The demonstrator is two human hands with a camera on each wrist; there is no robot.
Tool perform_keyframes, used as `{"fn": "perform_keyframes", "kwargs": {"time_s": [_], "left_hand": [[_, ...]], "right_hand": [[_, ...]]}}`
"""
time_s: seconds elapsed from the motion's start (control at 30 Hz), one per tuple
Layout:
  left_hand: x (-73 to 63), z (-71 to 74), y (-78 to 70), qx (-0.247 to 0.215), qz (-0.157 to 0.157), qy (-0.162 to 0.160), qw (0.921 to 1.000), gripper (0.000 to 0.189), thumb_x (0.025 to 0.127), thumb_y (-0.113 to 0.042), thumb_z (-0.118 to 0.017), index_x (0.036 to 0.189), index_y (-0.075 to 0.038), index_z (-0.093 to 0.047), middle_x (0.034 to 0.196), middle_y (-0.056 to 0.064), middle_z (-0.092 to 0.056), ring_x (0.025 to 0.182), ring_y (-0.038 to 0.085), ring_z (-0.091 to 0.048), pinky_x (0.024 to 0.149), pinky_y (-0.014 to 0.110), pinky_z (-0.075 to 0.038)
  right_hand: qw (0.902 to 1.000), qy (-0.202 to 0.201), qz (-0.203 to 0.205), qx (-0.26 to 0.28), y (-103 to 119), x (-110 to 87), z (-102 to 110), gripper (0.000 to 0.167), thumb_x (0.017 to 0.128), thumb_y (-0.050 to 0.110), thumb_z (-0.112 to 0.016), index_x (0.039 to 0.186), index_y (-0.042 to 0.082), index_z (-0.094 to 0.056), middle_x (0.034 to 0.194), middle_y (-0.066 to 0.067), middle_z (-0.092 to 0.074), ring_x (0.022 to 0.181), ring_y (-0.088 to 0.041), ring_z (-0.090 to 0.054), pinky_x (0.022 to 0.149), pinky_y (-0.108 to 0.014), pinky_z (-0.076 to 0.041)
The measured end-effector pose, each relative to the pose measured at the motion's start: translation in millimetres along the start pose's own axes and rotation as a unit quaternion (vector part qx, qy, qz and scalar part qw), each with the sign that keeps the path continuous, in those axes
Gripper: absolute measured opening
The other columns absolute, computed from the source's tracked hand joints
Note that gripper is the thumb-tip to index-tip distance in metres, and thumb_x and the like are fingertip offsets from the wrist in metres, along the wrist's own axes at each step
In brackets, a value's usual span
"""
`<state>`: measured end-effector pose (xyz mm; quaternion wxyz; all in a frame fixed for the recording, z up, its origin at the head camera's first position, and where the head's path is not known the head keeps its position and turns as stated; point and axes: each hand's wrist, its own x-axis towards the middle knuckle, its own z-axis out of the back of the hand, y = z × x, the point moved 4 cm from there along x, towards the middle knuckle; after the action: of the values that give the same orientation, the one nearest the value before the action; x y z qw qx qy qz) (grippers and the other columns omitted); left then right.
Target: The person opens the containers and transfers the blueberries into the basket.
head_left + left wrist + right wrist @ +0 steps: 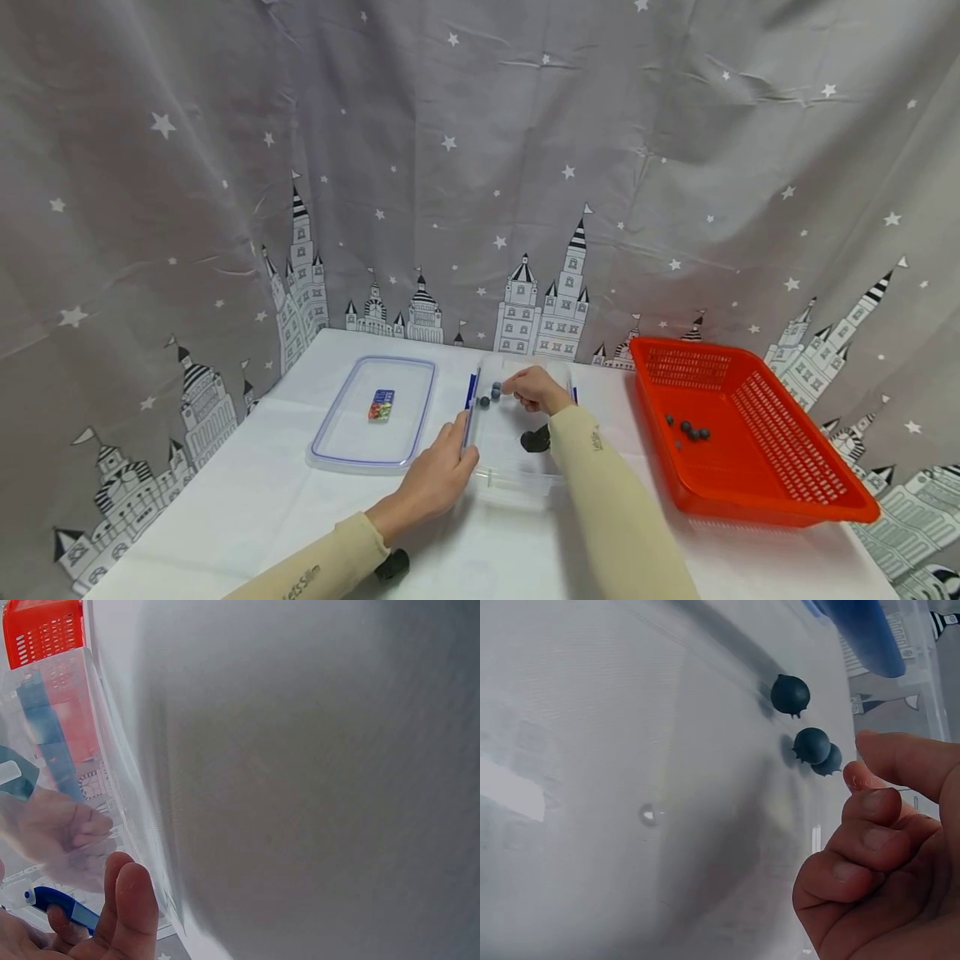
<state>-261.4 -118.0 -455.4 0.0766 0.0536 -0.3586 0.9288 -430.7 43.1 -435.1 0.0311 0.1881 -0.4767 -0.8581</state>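
Observation:
A clear plastic storage container with blue side latches stands at the middle of the table. My left hand holds its left wall; in the left wrist view the fingers lie against the clear plastic beside a blue latch. Inside the container, my right hand is beside three dark blueberries. Its thumb and index fingertips are slightly apart close to the farthest blueberry, and the other fingers are curled. Nothing shows between thumb and index finger.
To the left lies a clear lid with a blue seal, bearing a small printed packet. On the right stands a red perforated basket holding several blueberries. A grey castle-print curtain hangs behind the white table.

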Motion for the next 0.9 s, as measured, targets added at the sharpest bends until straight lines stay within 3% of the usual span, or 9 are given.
{"fn": "perform_keyframes", "kwargs": {"time_s": [0.27, 0.9], "left_hand": [[0.0, -0.6, 0.3, 0.000, 0.006, 0.004, 1.0000, 0.064, 0.105, -0.034, -0.039, 0.159, -0.004, -0.025, 0.121, 0.010, -0.053, 0.066, 0.015, -0.048, 0.058, 0.030, -0.038], [0.0, 0.2, 0.9, -0.005, 0.003, 0.003, 1.0000, 0.064, 0.105, -0.034, -0.039, 0.159, -0.004, -0.025, 0.122, 0.010, -0.052, 0.070, 0.015, -0.049, 0.060, 0.029, -0.039]], "right_hand": [[0.9997, -0.005, -0.010, -0.021, -6, 5.1, -7, 0.021, 0.092, 0.012, -0.069, 0.109, 0.001, -0.072, 0.057, 0.004, -0.043, 0.049, -0.008, -0.036, 0.049, -0.023, -0.033], [0.9972, -0.057, -0.036, -0.033, -15, 21.6, -18, 0.014, 0.085, 0.014, -0.076, 0.096, 0.005, -0.074, 0.056, 0.004, -0.043, 0.045, -0.010, -0.034, 0.045, -0.026, -0.031]]}}
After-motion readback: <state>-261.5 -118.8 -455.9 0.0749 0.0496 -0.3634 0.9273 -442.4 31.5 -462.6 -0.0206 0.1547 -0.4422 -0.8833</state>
